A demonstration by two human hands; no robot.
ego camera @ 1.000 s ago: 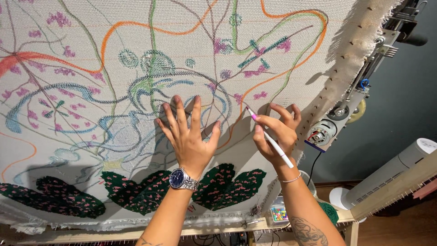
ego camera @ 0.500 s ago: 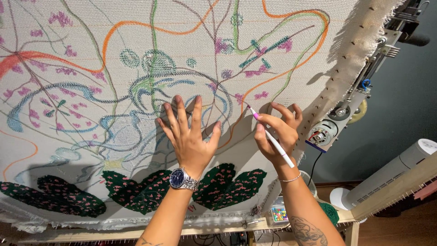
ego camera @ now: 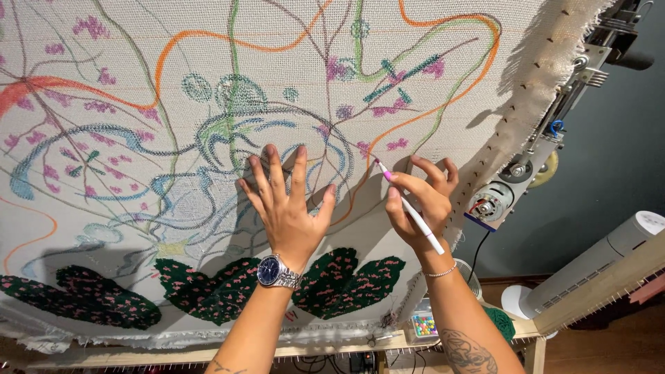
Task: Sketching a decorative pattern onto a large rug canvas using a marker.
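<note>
Left hand [ego camera: 287,208]: fingers spread, palm flat on the stretched white canvas [ego camera: 138,228] with coloured line drawing; seemingly bracing the weave
Right hand [ego camera: 419,201]: fingertips pinch a slim white marker pen [ego camera: 413,211]; pink tip touches canvas right of the left hand
Frame: pale wooden tufting frame [ego camera: 596,287], holding cloth taut

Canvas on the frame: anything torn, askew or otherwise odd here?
Nothing stands out as damage. The canvas is stretched flat; its right edge is frayed, with loose threads past the frame's pins. The left hand lies flat on it, and the right hand holds a marker, tip at the cloth.
</note>
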